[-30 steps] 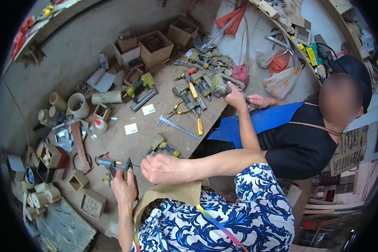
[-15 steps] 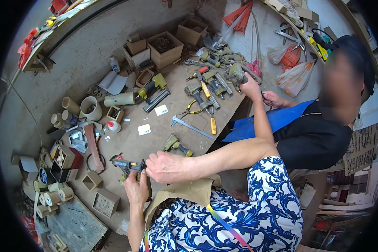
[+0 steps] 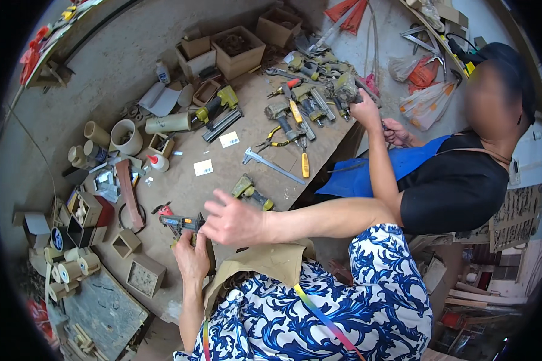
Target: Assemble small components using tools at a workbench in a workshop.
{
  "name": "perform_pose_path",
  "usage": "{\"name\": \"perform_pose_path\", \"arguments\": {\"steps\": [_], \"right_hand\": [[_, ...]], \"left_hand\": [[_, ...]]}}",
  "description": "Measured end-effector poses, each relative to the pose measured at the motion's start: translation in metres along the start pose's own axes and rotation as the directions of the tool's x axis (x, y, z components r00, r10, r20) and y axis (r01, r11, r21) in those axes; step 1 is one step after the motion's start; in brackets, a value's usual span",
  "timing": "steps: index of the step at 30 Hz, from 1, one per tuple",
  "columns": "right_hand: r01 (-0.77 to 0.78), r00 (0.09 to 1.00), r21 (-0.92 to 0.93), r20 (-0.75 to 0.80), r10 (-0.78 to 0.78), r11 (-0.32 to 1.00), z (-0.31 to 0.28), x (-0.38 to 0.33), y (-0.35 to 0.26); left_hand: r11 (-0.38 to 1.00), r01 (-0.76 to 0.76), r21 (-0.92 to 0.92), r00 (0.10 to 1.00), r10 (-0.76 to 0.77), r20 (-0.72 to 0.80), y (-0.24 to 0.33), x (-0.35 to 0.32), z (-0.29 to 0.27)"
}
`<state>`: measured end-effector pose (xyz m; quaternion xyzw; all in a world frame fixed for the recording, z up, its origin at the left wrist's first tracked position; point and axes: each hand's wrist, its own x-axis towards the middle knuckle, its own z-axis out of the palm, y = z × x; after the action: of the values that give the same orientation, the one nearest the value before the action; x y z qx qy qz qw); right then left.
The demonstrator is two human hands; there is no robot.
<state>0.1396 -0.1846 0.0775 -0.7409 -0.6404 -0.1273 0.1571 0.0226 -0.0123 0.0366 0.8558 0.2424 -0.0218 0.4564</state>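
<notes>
Left hand gripping dark tool; right hand with fingers loosely spread at its right end.

My left hand (image 3: 193,259) has its fingers closed around the lower part of the dark tool (image 3: 180,222), which I hold over the near side of the table (image 3: 177,135). My right hand (image 3: 238,221) has its upper fingers raised and parted; I cannot tell whether the lower ones touch the tool. Just beyond my right hand lies a green power tool (image 3: 252,191); farther off, a caliper (image 3: 273,166) and 2 white labels (image 3: 203,168).
</notes>
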Motion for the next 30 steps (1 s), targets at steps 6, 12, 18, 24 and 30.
{"name": "perform_pose_path", "arguments": {"steps": [6, 12, 18, 24, 30], "right_hand": [[-0.367, 0.919, 0.039, -0.141, 0.369, 0.929, 0.017, 0.003, -0.01], [-0.475, 0.848, 0.194, -0.157, 0.506, 0.858, 0.019, 0.008, -0.007], [-0.33, 0.935, 0.002, -0.135, 0.327, 0.944, 0.01, 0.008, 0.004], [-0.287, 0.947, 0.158, -0.104, 0.305, 0.945, 0.024, 0.006, 0.011], [-0.208, 0.977, 0.076, -0.04, 0.211, 0.975, 0.026, 0.008, 0.011]], "left_hand": [[0.998, 0.06, 0.007, 0.982, -0.058, -0.179, 0.028, 0.003, -0.003], [0.975, -0.038, 0.218, 0.963, 0.094, -0.253, 0.016, 0.012, 0.001], [0.977, -0.062, 0.204, 0.958, 0.116, -0.262, 0.021, 0.019, 0.002], [0.957, -0.133, 0.257, 0.94, 0.204, -0.273, 0.013, 0.016, 0.002], [0.972, -0.085, 0.221, 0.959, 0.14, -0.245, 0.015, 0.016, 0.001]]}}
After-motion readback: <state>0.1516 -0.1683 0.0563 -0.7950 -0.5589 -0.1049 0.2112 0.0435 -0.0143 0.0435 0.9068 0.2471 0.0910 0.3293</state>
